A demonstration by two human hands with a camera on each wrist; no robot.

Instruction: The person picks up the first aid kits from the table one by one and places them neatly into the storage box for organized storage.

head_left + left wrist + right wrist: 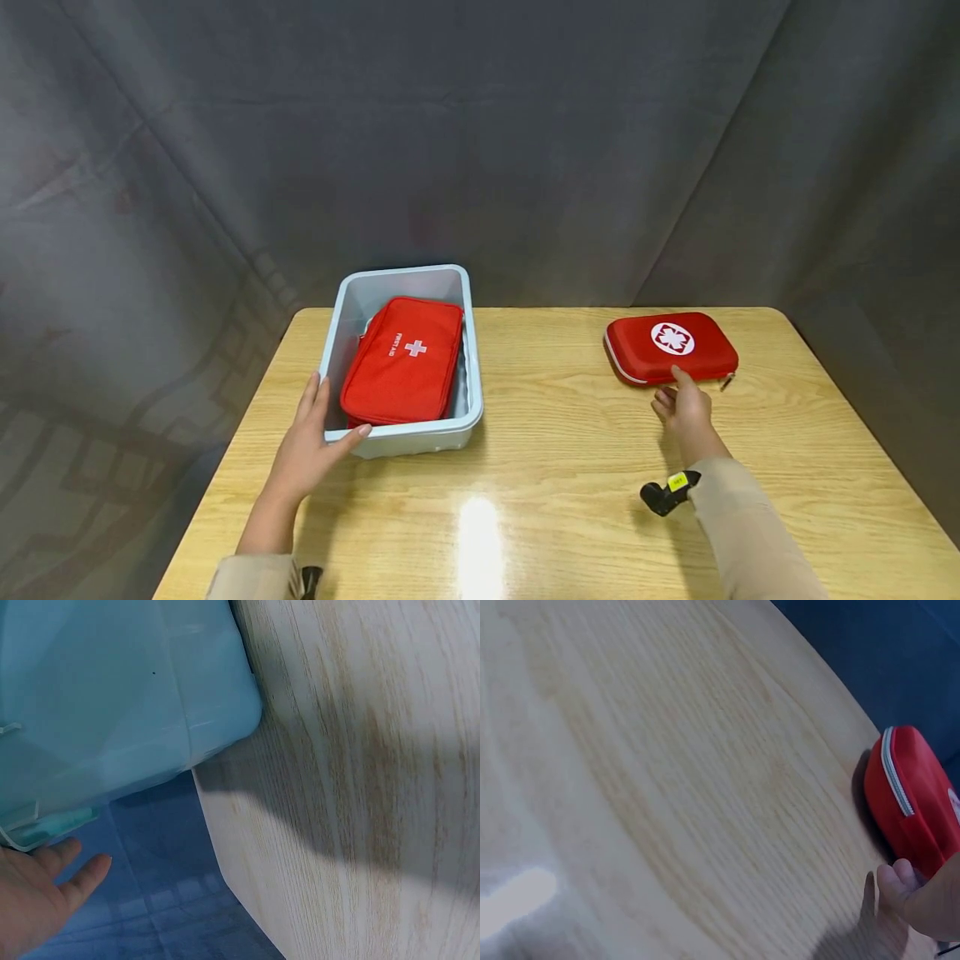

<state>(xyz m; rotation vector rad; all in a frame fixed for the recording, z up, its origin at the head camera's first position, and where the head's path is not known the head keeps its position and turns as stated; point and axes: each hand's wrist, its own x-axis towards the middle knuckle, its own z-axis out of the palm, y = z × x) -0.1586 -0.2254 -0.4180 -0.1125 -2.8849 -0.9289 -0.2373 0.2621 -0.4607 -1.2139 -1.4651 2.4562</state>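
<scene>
A pale blue plastic bin (pixel 441 435) stands on the left of the table, holding a red soft first-aid pouch (pixel 401 367) with a white cross. At the bin's near left corner is my left hand (pixel 303 450), its fingers spread along the left rim and its thumb by the front rim. To the right lies a red zippered hard case (pixel 645 350) with a white round emblem. My right hand (pixel 686 417) is at the case's near edge, one finger reaching its front side and the others loosely bent. In the right wrist view, fingertips (pixel 889 883) show beside the case.
The wooden table (pixel 555 450) has its far edge against a grey curtain (pixel 480 150), which also hangs at both sides. Between the bin and the case lies bare wood with a bright glare spot near the front.
</scene>
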